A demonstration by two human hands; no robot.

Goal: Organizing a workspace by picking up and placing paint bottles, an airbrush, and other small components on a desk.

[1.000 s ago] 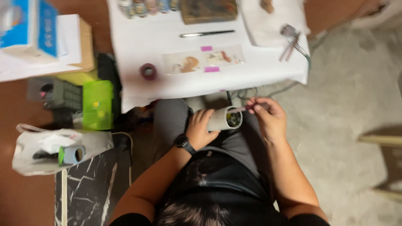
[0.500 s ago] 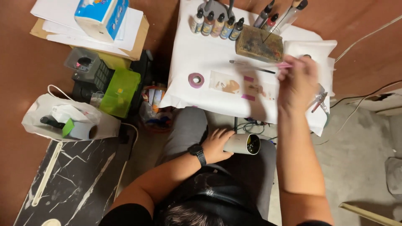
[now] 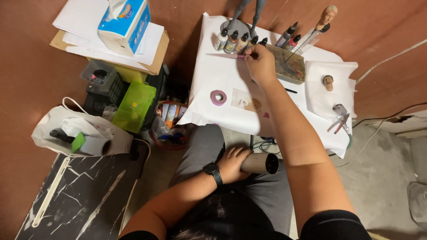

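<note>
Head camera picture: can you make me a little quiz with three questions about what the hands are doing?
1. True or false: the left hand rests on a tan tube on the lap.
2. What does the right hand pinch? A) a thin brush B) scissors C) the tissue box
3. Fill in: the purple tape roll lies on the ____ paper.

Key: 1 true; 2 A; 3 white.

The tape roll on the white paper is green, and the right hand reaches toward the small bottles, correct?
Not quite. The head view shows the tape roll is purple, not green. The rest holds: it lies on the white paper, and the right hand reaches toward the small bottles.
</note>
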